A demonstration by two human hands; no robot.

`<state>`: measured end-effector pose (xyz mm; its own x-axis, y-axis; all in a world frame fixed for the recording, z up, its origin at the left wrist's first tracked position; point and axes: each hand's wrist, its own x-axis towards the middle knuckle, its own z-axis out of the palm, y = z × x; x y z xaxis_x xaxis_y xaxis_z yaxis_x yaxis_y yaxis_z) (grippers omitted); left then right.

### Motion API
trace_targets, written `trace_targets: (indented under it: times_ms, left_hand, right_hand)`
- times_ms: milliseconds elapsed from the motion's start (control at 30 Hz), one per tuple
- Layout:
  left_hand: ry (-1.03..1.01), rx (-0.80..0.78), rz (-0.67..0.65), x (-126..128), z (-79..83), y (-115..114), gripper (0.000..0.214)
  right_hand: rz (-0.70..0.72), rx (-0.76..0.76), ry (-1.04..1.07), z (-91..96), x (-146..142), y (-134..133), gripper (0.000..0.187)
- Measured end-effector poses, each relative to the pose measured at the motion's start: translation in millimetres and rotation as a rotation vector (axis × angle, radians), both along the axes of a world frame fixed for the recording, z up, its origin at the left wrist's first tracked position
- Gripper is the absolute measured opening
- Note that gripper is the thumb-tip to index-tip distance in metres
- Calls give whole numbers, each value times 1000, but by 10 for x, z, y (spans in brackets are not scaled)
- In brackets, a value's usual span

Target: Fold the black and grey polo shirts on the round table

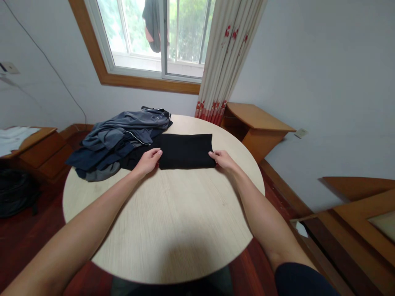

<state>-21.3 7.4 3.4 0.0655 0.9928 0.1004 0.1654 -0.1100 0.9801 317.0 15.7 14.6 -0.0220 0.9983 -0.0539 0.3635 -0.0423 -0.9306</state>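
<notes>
A black garment (186, 150), folded into a flat rectangle, lies on the far half of a round light-wood table (166, 222). My left hand (149, 160) rests at its near left corner, fingers together and pressing on the cloth edge. At the near right corner is my right hand (222, 159), its fingers curled onto the edge of the cloth. Both forearms reach across the table from the near side.
A heap of dark blue and grey clothes (119, 139) lies on the table's far left, touching the black garment. A low wooden cabinet (256, 127) stands behind on the right, beside a curtain (226, 61). Another wooden stand (33, 146) is at left.
</notes>
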Motion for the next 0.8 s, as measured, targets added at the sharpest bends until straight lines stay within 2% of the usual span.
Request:
trace_targets:
  times_ms: [67, 100, 167, 267, 400, 600, 733, 800]
  left_hand:
    - [38, -23, -4, 11, -34, 9, 75]
    - [78, -21, -21, 6, -33, -4, 81]
    - [180, 13, -47, -12, -12, -48, 85]
    - [301, 103, -36, -24, 27, -109, 72]
    - [319, 126, -35, -30, 82, -126, 60]
    - [303, -50, -58, -84, 206, -171, 60]
    - [279, -258, -187, -118, 215, -283, 65]
    - [241, -293, -229, -121, 209, -326, 65]
  right_hand:
    - [-101, 17, -44, -8, -38, 19, 37]
    - [-105, 18, -54, 9, -34, 10, 34]
    - [-26, 5, -48, 69, 2, -36, 36]
    - [151, -3, -24, 162, 66, -127, 57]
    - [189, -17, -4, 197, 97, -162, 65]
    - [143, -85, 10, 189, 218, -135, 58]
    - [290, -181, -26, 243, 303, -204, 56]
    - [369, -215, -38, 264, 297, -234, 56]
